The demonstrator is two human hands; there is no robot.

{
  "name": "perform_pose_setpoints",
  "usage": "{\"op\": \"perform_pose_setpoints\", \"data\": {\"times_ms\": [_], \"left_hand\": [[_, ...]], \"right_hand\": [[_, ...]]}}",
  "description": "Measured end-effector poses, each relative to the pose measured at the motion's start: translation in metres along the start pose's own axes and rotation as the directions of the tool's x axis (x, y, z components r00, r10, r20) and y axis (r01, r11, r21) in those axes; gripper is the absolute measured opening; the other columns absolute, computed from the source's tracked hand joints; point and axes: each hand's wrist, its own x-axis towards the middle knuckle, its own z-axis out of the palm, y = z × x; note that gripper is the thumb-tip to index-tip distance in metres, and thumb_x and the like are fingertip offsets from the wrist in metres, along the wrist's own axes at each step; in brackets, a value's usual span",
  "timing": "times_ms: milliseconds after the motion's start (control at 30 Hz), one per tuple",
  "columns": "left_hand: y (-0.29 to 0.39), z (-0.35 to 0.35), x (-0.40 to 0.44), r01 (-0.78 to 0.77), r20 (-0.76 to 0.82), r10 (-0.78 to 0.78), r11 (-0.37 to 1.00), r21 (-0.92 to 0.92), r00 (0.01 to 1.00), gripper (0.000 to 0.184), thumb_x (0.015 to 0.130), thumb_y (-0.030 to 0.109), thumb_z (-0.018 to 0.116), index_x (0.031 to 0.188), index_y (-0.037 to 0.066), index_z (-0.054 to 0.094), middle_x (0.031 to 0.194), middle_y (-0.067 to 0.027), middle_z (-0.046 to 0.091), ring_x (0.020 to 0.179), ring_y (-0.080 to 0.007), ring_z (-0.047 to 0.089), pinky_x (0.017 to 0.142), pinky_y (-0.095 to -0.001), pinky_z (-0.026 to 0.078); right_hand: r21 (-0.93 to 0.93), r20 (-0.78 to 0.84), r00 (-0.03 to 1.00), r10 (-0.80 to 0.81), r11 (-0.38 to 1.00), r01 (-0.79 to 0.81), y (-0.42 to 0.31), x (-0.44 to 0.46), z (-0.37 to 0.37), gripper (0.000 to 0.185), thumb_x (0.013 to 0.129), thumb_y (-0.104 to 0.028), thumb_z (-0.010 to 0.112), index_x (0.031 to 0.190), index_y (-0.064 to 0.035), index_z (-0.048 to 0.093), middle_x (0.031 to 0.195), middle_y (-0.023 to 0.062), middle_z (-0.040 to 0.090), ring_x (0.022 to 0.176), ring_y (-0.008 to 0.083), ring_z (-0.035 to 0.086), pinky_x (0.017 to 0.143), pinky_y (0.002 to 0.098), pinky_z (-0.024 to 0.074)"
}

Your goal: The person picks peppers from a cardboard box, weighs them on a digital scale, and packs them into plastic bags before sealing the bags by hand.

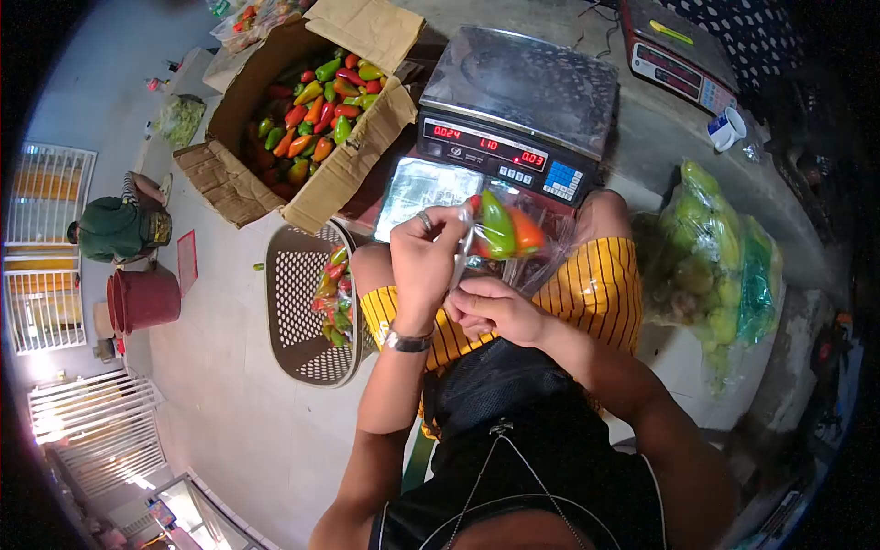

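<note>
A clear plastic bag of peppers (498,229), green, orange and red, hangs over my lap. My left hand (427,261) has its fingers closed on the bag's gathered edge. Below it, my right hand (495,310) pinches the lower end of the same plastic. Just beyond my hands lies a stack of clear plastic bags (428,194), beside a digital scale (518,92) with lit red digits. An open cardboard box (225,174) full of red, green and orange peppers stands to the left of the scale.
A plastic basket (286,316) with bagged peppers stands at my left. Bags of green produce (701,247) lie at my right. A second scale (674,69) and a white mug (726,129) are at upper right. Another person (115,227) is near a red bucket (147,301).
</note>
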Motion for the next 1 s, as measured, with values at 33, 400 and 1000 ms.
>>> {"op": "perform_pose_setpoints", "data": {"times_ms": [33, 400, 1000], "left_hand": [[0.004, -0.003, -0.002, -0.023, 0.117, 0.032, 0.996, -0.083, 0.993, 0.010, 0.093, 0.003, 0.070, 0.096, -0.005, 0.076, 0.087, -0.0067, 0.075, 0.077, -0.0091, 0.065, 0.072, -0.0254, 0.052], [0.004, -0.023, 0.007, -0.042, 0.099, 0.010, 0.944, 0.327, 0.995, 0.013, 0.096, 0.006, 0.069, 0.099, -0.004, 0.075, 0.088, -0.0053, 0.075, 0.076, -0.0074, 0.066, 0.070, -0.0227, 0.052], [0.005, -0.029, -0.009, 0.006, 0.445, 0.091, 0.977, -0.212, 0.891, 0.004, 0.091, 0.000, 0.073, 0.094, -0.003, 0.074, 0.086, -0.0021, 0.072, 0.078, -0.0075, 0.064, 0.072, -0.0224, 0.050]], "right_hand": [[0.194, -0.018, 0.999, -0.042, 0.980, 0.044, 0.001, -0.003, -0.008, 0.030, 0.109, -0.037, 0.051, 0.106, -0.0091, 0.061, 0.092, -0.0008, 0.060, 0.064, 0.0067, 0.048, 0.063, 0.0264, 0.0434], [-0.058, -0.356, 0.905, -0.232, 0.972, 0.227, -0.059, -0.018, -0.005, 0.029, 0.109, -0.029, 0.050, 0.089, -0.0083, 0.054, 0.070, -0.0052, 0.043, 0.058, 0.0059, 0.040, 0.054, 0.0218, 0.0312], [0.195, 0.041, 0.999, -0.010, 0.981, 0.001, -0.006, -0.022, 0.004, 0.023, 0.107, -0.031, 0.054, 0.102, -0.0098, 0.062, 0.074, 0.0035, 0.054, 0.058, 0.0094, 0.050, 0.052, 0.0214, 0.0382]]}}
